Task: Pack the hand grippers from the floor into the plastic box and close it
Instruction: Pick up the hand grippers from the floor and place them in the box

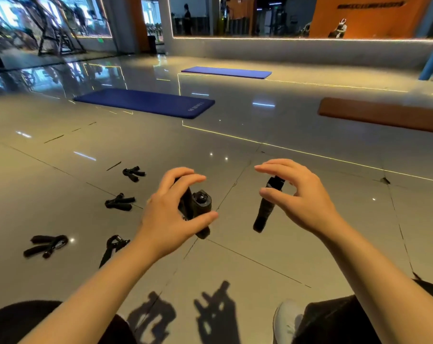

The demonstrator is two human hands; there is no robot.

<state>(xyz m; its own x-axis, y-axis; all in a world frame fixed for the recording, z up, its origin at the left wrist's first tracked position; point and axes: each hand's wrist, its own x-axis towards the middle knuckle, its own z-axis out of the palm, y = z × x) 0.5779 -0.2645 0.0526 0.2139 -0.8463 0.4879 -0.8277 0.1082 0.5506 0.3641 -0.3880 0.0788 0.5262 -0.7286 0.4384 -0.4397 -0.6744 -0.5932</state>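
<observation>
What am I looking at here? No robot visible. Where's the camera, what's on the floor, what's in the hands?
No robot: a person works with bare hands, and the single wide-angle camera sits on their head, looking forward and down. That is why both forearms enter from the bottom. The left hand curls round a black hand gripper; the right hand is over a second hand gripper, but whether it actually grips it I cannot tell. Four more lie on the tiled floor to the left: one far, one nearer, and two closest. Exercise mats lie beyond. The plastic box is not in view.
</observation>
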